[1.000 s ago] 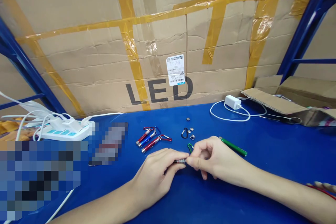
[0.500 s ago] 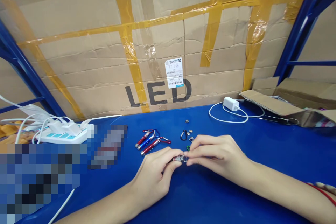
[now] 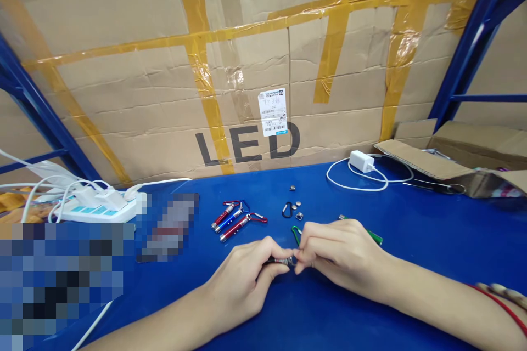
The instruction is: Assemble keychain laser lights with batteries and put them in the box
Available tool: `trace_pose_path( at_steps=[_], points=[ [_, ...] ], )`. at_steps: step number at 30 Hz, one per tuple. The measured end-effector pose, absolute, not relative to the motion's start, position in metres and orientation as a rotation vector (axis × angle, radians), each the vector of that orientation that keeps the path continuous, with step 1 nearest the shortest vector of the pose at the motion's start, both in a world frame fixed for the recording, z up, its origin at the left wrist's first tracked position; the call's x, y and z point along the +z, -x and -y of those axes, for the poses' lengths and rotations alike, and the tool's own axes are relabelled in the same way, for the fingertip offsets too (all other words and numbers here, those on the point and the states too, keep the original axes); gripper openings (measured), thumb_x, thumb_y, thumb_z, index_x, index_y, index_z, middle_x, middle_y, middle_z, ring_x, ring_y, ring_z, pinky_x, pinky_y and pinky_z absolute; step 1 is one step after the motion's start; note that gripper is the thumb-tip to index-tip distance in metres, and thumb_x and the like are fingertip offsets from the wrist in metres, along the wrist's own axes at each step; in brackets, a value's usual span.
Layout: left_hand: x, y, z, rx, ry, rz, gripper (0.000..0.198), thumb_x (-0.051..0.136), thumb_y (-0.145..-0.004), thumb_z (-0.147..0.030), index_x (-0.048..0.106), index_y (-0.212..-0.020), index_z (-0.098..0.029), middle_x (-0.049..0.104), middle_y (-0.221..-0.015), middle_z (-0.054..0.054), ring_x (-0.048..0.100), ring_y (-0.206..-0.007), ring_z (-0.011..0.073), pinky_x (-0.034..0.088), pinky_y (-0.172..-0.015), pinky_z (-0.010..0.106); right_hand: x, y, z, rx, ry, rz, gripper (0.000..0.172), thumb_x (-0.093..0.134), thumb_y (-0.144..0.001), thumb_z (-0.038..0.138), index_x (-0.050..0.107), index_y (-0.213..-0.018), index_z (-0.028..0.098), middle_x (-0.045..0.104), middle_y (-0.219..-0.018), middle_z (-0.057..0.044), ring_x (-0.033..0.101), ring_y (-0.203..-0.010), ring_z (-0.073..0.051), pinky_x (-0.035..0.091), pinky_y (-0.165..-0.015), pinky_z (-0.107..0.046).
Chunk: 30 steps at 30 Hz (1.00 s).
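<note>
My left hand (image 3: 251,271) pinches a small black tube with a silver end (image 3: 282,261). The fingertips of my right hand (image 3: 335,247) are closed on the ring at its silver end. Beyond my hands lie a black carabiner (image 3: 287,209), small silver parts (image 3: 299,216) and a green carabiner (image 3: 295,235), partly behind my right hand. A green tube (image 3: 375,238) shows behind that hand. To the left are two red flashlights, one nearer (image 3: 235,228) and one farther (image 3: 223,216), with a blue flashlight (image 3: 231,220) between them, all with carabiners.
A white power strip (image 3: 102,208) with cables and a blurred flat object (image 3: 171,227) are at the left. At the back right lie a white charger (image 3: 361,161) with its cable and an open cardboard box (image 3: 473,162). A large taped carton (image 3: 247,77) stands behind the blue table (image 3: 329,312).
Both hands have moved slightly down with the black tube between them. More of the green carabiner and the green tube now shows around my right hand.
</note>
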<state>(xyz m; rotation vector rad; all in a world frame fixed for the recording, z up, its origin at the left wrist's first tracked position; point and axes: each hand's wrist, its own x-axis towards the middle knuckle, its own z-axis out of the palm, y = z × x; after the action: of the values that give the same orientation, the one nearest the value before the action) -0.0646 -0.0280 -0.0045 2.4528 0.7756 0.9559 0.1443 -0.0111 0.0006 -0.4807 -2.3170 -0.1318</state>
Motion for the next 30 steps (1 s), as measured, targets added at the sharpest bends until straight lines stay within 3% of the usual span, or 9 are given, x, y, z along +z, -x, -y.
trace_pose_path(
  at_steps=[4,8,20,30],
  points=[
    [-0.003,0.066,0.027,0.885,-2.466,-0.737,0.023,0.045,-0.091,-0.009,0.046,-0.109,-0.023,0.068,-0.090,0.000,0.066,-0.076,0.0127,0.049,-0.068,0.018,0.003,-0.145,0.012,-0.057,0.476,2.355,0.023,0.047,-0.091,0.017,0.058,-0.071,0.019,0.061,-0.066,0.003,0.055,-0.053,-0.006,0.033,-0.047,-0.019],
    [-0.002,0.067,0.025,0.827,-2.487,-0.682,0.028,0.043,-0.092,-0.008,0.041,-0.115,-0.024,0.069,-0.094,0.001,0.067,-0.082,0.0143,0.050,-0.072,0.021,0.006,-0.145,0.012,0.065,0.521,2.418,0.021,0.050,-0.090,0.018,0.059,-0.071,0.019,0.062,-0.068,0.003,0.058,-0.056,-0.006,0.032,-0.049,-0.020],
    [0.002,0.068,0.026,0.789,-2.499,-0.635,0.027,0.044,-0.092,-0.007,0.040,-0.113,-0.024,0.069,-0.091,0.000,0.067,-0.080,0.0129,0.050,-0.070,0.019,0.016,-0.148,0.015,0.141,0.513,2.501,0.018,0.052,-0.089,0.019,0.058,-0.072,0.018,0.059,-0.067,0.003,0.053,-0.054,-0.007,0.032,-0.049,-0.020],
    [-0.004,0.066,0.027,0.883,-2.559,-0.639,0.024,0.045,-0.093,-0.011,0.042,-0.113,-0.023,0.067,-0.086,0.001,0.066,-0.072,0.0139,0.051,-0.065,0.020,0.015,-0.150,0.013,0.333,0.541,2.437,0.019,0.057,-0.089,0.028,0.065,-0.074,0.018,0.065,-0.071,0.001,0.060,-0.061,-0.008,0.037,-0.052,-0.018]
  ],
)
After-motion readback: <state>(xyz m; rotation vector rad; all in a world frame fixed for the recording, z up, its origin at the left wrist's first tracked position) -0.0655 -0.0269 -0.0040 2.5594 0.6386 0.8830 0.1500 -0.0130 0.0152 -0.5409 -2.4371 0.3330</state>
